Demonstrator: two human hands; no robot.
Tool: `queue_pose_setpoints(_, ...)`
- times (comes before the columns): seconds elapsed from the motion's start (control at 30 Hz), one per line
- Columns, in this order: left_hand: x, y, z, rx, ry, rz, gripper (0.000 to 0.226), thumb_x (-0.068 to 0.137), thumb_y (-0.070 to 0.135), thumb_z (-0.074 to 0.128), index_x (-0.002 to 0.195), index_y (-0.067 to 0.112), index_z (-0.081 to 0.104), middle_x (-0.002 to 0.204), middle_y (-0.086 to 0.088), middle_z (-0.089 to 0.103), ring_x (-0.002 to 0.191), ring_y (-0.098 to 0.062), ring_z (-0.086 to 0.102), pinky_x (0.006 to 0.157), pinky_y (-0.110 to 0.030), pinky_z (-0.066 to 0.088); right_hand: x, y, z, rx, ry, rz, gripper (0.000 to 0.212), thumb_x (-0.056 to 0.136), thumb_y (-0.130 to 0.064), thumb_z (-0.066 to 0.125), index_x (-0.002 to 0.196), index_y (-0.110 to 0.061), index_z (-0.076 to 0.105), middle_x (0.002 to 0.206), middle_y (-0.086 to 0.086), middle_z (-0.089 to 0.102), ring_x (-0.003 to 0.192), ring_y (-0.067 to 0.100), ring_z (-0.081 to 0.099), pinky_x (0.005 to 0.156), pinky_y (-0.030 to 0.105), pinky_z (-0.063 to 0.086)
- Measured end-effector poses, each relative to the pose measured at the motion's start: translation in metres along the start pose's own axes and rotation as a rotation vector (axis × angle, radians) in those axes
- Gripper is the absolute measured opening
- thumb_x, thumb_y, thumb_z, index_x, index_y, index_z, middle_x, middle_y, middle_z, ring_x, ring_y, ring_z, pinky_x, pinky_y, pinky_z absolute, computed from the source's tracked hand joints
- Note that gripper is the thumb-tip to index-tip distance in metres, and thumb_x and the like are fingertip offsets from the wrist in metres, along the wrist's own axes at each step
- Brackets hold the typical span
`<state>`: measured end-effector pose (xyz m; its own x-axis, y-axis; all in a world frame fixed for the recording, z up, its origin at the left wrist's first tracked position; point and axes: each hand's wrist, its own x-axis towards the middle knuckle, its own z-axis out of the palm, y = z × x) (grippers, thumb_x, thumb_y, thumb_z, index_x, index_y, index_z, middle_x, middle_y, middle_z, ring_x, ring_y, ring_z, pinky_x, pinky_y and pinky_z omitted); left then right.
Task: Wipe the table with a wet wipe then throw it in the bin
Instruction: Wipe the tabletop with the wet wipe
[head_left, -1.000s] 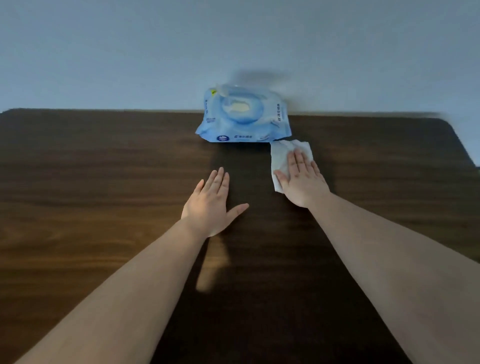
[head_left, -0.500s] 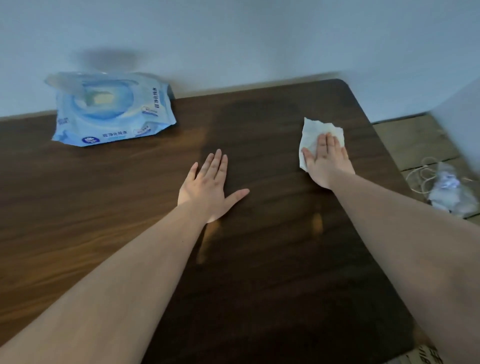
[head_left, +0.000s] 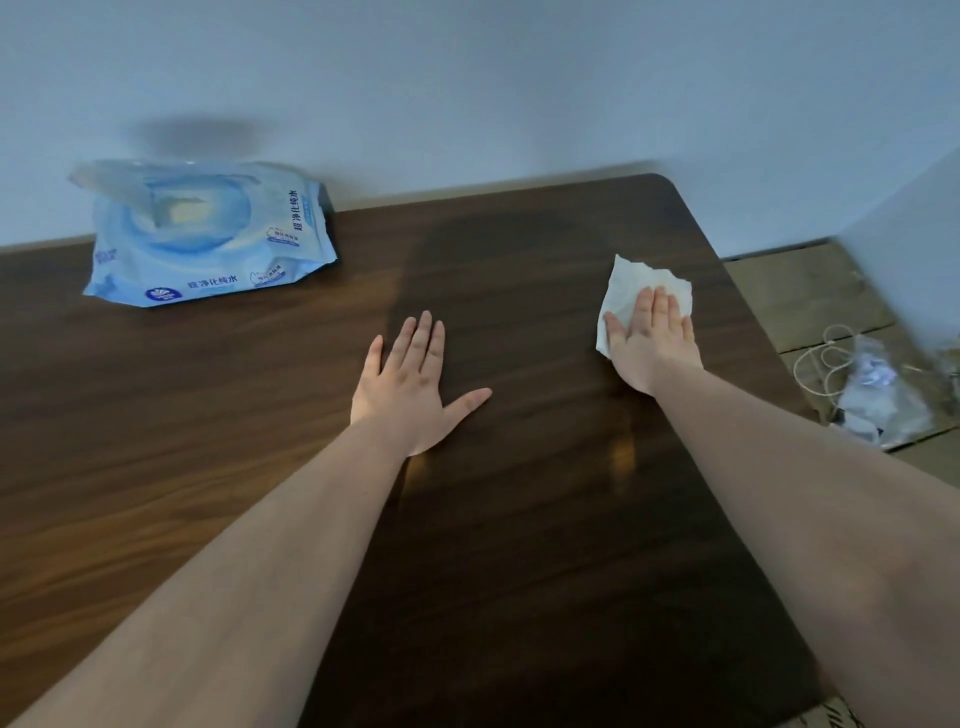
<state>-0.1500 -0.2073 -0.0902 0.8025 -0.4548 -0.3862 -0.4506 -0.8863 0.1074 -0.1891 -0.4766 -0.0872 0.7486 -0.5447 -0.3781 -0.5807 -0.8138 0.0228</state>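
blue wipes pack (head_left: 208, 234) printed with Chinese characters, "超净化纯水" down its right side, "超净化纯水" along its front edge, round white logo beside it, smaller print unreadable

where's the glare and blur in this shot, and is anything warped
Head view: warm glare patches on the table beside the left hand and below the right hand; the wipe pack throws a soft wall shadow; right-edge floor clutter is blurred; wide-angle bends the table's edges.
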Motion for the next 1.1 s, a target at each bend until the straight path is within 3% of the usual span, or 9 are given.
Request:
queue_pose_setpoints(0.17, -0.015, -0.028, -0.008, -0.076, 0.013, -0.023, 0.095, 0.083, 0.078, 0.017, 0.15, 0.017, -0.013, 0.159, 0.001, -0.015, 0.145, -0.013, -0.015, 0.117, -0.041, -0.004, -0.016, -0.051, 0.004, -0.032, -0.003, -0.144, 0.069, 0.098, -0.052, 0.008, 0.149, -0.01, -0.011, 0.16, 0.008, -0.012, 0.146, 0.021, -0.011, 0.118, 0.039, -0.004)
queue_pose_setpoints(0.4, -0.076, -0.127, -0.003, -0.144, 0.057, -0.202, 0.095, 0.084, 0.077, 0.027, 0.152, 0.02, -0.006, 0.16, 0.003, -0.009, 0.146, -0.013, -0.009, 0.118, -0.041, -0.001, -0.063, -0.173, 0.02, -0.073, -0.019, -0.419, 0.07, 0.097, -0.054, 0.008, 0.148, -0.011, -0.016, 0.159, 0.008, -0.017, 0.146, 0.021, -0.015, 0.117, 0.037, -0.01)
queue_pose_setpoints(0.7, -0.169, -0.253, 0.027, -0.149, 0.098, -0.431, 0.097, 0.082, 0.079, 0.017, 0.151, 0.016, -0.008, 0.16, 0.001, -0.011, 0.146, -0.014, -0.012, 0.117, -0.04, -0.002, -0.151, -0.351, 0.054, -0.162, -0.043, -0.732, 0.07, 0.098, -0.052, 0.012, 0.149, -0.012, -0.014, 0.159, 0.008, -0.016, 0.146, 0.022, -0.013, 0.119, 0.04, -0.006)
queue_pose_setpoints(1.1, -0.309, -0.41, 0.073, -0.198, 0.05, -0.81, 0.111, 0.069, 0.088, 0.006, 0.15, 0.013, -0.011, 0.16, -0.004, -0.015, 0.146, -0.017, -0.012, 0.118, -0.042, 0.0, -0.257, -0.53, 0.1, -0.225, -0.048, -1.005, 0.069, 0.098, -0.052, 0.009, 0.15, -0.01, -0.011, 0.16, 0.009, -0.013, 0.146, 0.021, -0.012, 0.116, 0.036, -0.01)
